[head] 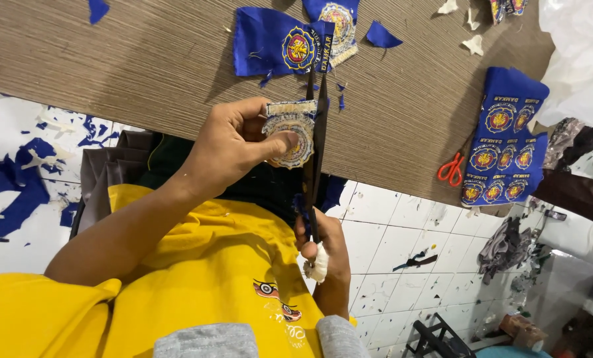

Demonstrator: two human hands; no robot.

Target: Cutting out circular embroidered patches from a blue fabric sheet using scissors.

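Cutting out a round sewn cloth badge [290, 132] over the brown wooden table [144, 59].
The left hand [227, 149] pinches the badge by its edge; it looks light and bendy. The right hand [323, 248] is closed on long black scissors [315, 132] beside it.

Left hand [233, 142]: raised over the near edge of the table [144, 59], fingers curled, thumb pressed flat on a round patch [288, 136] pinched against the fingers. Left forearm: bare, running back from the table edge toward the body. Right hand [323, 248]: below the table edge, closed around scissor handles, one finger wrapped in white tape. Right forearm: short, angled toward the body.
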